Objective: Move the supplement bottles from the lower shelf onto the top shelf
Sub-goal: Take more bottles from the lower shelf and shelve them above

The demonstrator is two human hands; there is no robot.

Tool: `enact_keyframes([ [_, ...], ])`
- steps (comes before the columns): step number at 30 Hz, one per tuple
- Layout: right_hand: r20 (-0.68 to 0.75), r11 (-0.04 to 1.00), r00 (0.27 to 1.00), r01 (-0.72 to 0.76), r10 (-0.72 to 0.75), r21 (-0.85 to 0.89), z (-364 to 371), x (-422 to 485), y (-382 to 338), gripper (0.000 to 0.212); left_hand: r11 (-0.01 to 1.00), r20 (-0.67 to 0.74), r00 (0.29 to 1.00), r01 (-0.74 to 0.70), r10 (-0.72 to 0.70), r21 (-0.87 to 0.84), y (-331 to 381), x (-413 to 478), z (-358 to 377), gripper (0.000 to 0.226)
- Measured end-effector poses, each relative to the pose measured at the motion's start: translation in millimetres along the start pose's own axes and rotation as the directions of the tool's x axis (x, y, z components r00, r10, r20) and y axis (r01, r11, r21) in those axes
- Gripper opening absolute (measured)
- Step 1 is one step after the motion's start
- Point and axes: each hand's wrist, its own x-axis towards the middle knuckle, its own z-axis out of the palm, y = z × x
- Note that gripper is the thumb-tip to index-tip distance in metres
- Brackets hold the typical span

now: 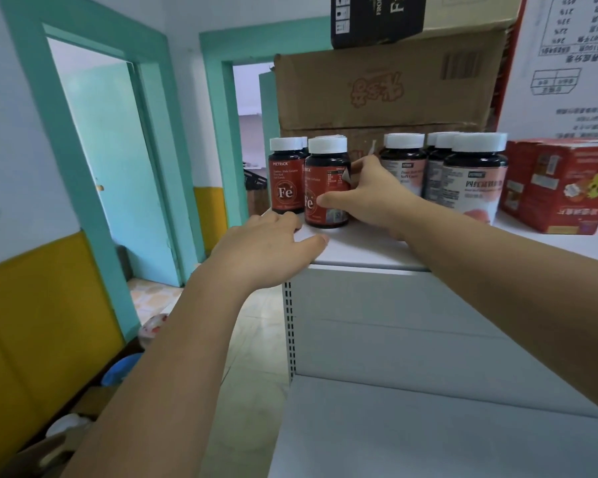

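The right hand (370, 198) grips a red Fe bottle (325, 188) upright on the top shelf (359, 250).
Thumb and fingers curl round its label; the left hand (266, 253) lies loose-fingered on the shelf's front corner at the bottle's 7 o'clock — holding nothing. A second red bottle (286, 177) stands just beside at 10 o'clock, pink-labelled bottles (473, 177) crowd 3 o'clock, cardboard boxes (377, 91) wall off 12 o'clock.
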Motion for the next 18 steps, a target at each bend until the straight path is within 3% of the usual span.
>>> enact_keyframes([
  [3, 0.000, 0.999, 1.000, -0.012, 0.012, -0.041, 0.6, -0.9, 0.5, 0.065, 0.999, 0.066, 0.998, -0.022, 0.021, 0.026, -2.7, 5.4, -5.2, 0.064],
  [8, -0.056, 0.995, 0.998, -0.034, 0.029, -0.097, 5.3, -5.9, -7.2, 0.080, 0.985, 0.096, 0.984, -0.156, 0.149, 0.071, -17.3, 16.4, -15.4, 0.068],
  [18, -0.049, 0.976, 0.995, -0.094, 0.086, -0.195, 10.8, -7.2, -11.8, 0.072, 0.955, 0.083, 0.957, -0.266, 0.278, -0.130, -54.2, 34.4, -25.5, 0.059],
])
